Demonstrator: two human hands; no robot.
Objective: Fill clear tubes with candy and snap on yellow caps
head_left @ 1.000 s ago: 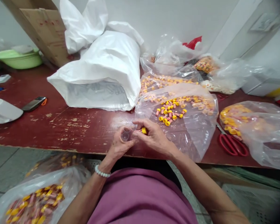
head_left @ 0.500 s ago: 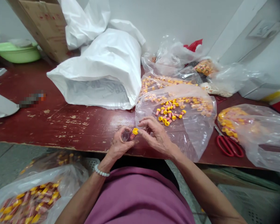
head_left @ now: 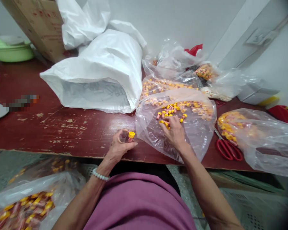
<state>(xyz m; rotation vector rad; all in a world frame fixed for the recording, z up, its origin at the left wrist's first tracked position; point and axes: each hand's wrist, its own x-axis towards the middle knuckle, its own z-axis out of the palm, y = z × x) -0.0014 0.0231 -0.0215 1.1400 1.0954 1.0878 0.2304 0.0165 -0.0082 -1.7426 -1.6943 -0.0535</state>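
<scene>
My left hand [head_left: 118,145], a bead bracelet on its wrist, is closed around a small vial [head_left: 131,137] with a yellow top and a red-and-white body. Beside the vial, inside the curl of my fingers, shows part of a clear plastic tube [head_left: 124,135]. My right hand [head_left: 174,131] reaches over the mouth of a clear plastic bag [head_left: 156,140]. Its thumb and fingers are apart, their tips at several loose yellow-topped vials [head_left: 183,116]; some vials are partly hidden under the hand.
A white sack [head_left: 96,68] with clear tubes [head_left: 96,91] inside lies open behind my left hand. To the right are red-handled scissors [head_left: 229,150] and another bag of vials [head_left: 230,126]. A bag of filled pieces [head_left: 26,210] sits low at left. A cardboard box [head_left: 43,28] stands behind.
My right hand has left the vial at my left hand and moved right to the loose vials. The left hand keeps its vial, now more upright. The view has shifted slightly.
</scene>
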